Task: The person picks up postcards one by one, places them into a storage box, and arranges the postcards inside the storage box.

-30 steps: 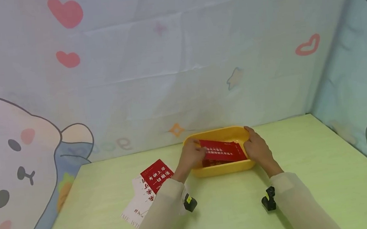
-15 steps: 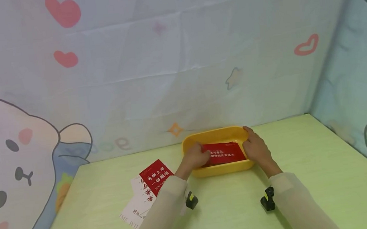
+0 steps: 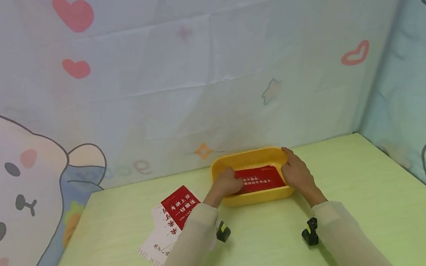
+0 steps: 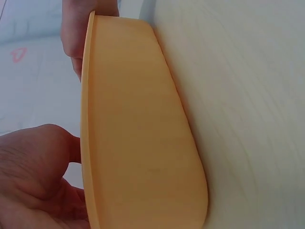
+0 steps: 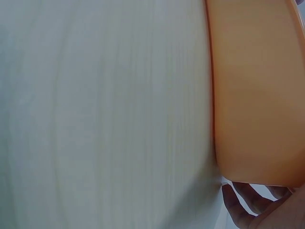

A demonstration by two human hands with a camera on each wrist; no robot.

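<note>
A yellow tray [image 3: 252,156] stands on the green table near the back wall. A red card [image 3: 259,178] with white writing lies flat inside it. My left hand [image 3: 227,183] reaches over the tray's left end with curled fingers that pinch the card's left edge. My right hand [image 3: 295,172] grips the tray's right end, its thumb on the far corner of the rim. In the left wrist view the tray's outer wall [image 4: 138,133] fills the middle, with my left hand [image 4: 33,181] beside the rim. The right wrist view shows the tray wall [image 5: 257,95] and my right fingertips [image 5: 238,205] at its end.
A red card [image 3: 180,205] lies over white cards [image 3: 156,239] on the table [image 3: 354,205], left of my left sleeve. A patterned cloth backdrop rises just behind the tray and along the right side.
The red card was tilted above the tray's rim; it has come down and now lies flat inside. My left hand sank with it. My right hand stayed at the tray's end.
</note>
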